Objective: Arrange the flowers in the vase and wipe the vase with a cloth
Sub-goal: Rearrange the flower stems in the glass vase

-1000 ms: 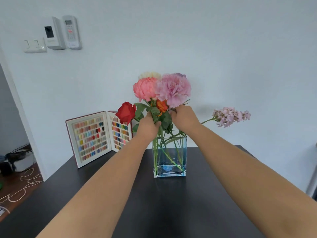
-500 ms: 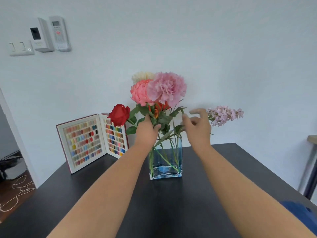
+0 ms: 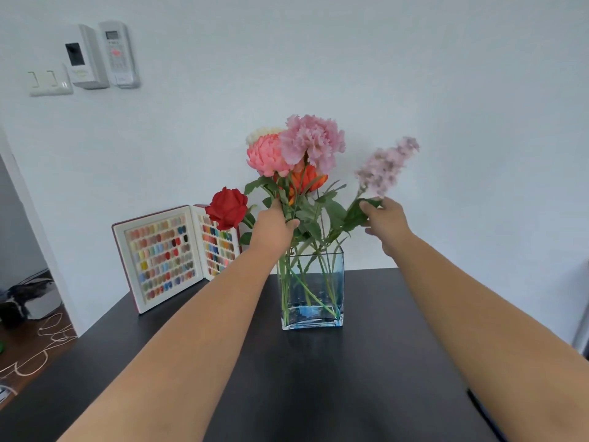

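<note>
Glass vase: upright, frame centre, on dark worktop. Bunched stems: near-vertical, clasped by left hand. Lilac spray: long axis slanting to upper right, stem pinched by right hand.

Lilac sprig: motion-blurred, petals indistinct. Cream bloom: mostly hidden behind coral bloom. Left hand covers the stems it grips. Right hand: fingertips hidden by leaves. Both arms cut off at bottom edge.
</note>
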{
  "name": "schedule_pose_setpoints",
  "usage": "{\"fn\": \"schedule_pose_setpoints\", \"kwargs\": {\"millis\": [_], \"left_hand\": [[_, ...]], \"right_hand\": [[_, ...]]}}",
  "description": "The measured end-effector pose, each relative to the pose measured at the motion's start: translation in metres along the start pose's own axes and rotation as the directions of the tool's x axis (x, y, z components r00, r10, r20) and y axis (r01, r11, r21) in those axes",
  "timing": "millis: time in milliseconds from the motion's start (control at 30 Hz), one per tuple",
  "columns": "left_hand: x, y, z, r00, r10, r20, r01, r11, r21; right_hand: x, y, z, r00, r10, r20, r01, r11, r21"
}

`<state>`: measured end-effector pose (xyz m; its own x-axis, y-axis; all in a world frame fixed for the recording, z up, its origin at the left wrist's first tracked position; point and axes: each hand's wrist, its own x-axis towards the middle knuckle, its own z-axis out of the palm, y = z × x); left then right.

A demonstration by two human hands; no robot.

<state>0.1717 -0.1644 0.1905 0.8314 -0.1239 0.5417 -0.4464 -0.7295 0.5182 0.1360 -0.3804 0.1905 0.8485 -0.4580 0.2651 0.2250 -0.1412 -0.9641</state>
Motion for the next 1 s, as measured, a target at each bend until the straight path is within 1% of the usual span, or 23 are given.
{"fn": "schedule_pose_setpoints", "kwargs": {"millis": [100, 167, 233, 300, 467, 600, 667, 733, 800, 833, 900, 933, 1000], "left_hand": [[0.001, -0.001, 0.000, 1.000, -0.021, 0.004, 0.021, 1.000, 0.022], [0.002, -0.002, 0.000, 1.000, -0.030, 0.006, 0.030, 1.000, -0.004], [0.002, -0.001, 0.000, 1.000, -0.029, 0.007, 0.030, 0.999, -0.030], [0.002, 0.000, 0.001, 1.000, -0.022, 0.004, 0.022, 0.999, -0.045], [0.003, 0.001, 0.005, 1.000, -0.030, 0.004, 0.030, 0.997, -0.075], [0.002, -0.002, 0.008, 0.999, -0.032, 0.005, 0.033, 0.991, -0.131], [0.002, -0.005, 0.007, 1.000, -0.013, 0.008, 0.014, 0.989, -0.149], [0.003, -0.007, 0.006, 1.000, -0.004, 0.024, 0.008, 0.987, -0.162], [0.005, -0.008, 0.005, 0.999, -0.007, 0.044, 0.014, 0.986, -0.168], [0.005, -0.008, 0.005, 0.999, -0.008, 0.052, 0.017, 0.985, -0.171], [0.006, -0.008, 0.006, 0.998, -0.005, 0.063, 0.016, 0.985, -0.174], [0.007, -0.008, 0.006, 0.998, -0.003, 0.065, 0.014, 0.985, -0.173], [0.009, -0.010, 0.007, 0.998, -0.005, 0.064, 0.016, 0.986, -0.168]], "right_hand": [[0.004, -0.016, 0.001, 0.989, -0.142, -0.028, 0.138, 0.984, -0.113], [0.004, -0.026, 0.003, 0.981, -0.192, -0.039, 0.186, 0.976, -0.109], [0.004, -0.035, 0.004, 0.973, -0.218, -0.073, 0.211, 0.973, -0.091], [0.005, -0.040, 0.005, 0.970, -0.233, -0.076, 0.226, 0.970, -0.090], [0.002, -0.039, 0.023, 0.988, -0.152, 0.018, 0.153, 0.978, -0.139], [-0.003, -0.034, 0.039, 0.991, -0.029, 0.127, 0.033, 0.999, -0.029], [-0.002, -0.028, 0.043, 0.983, -0.011, 0.185, 0.016, 1.000, -0.027], [-0.001, -0.021, 0.047, 0.981, -0.057, 0.184, 0.078, 0.991, -0.107], [0.002, -0.015, 0.050, 0.982, -0.136, 0.132, 0.166, 0.952, -0.257], [0.005, -0.014, 0.051, 0.977, -0.178, 0.116, 0.208, 0.915, -0.347], [0.012, -0.016, 0.052, 0.958, -0.254, 0.134, 0.286, 0.813, -0.507], [0.015, -0.018, 0.052, 0.950, -0.273, 0.152, 0.310, 0.772, -0.554], [0.019, -0.020, 0.055, 0.946, -0.264, 0.187, 0.322, 0.726, -0.607]]}}
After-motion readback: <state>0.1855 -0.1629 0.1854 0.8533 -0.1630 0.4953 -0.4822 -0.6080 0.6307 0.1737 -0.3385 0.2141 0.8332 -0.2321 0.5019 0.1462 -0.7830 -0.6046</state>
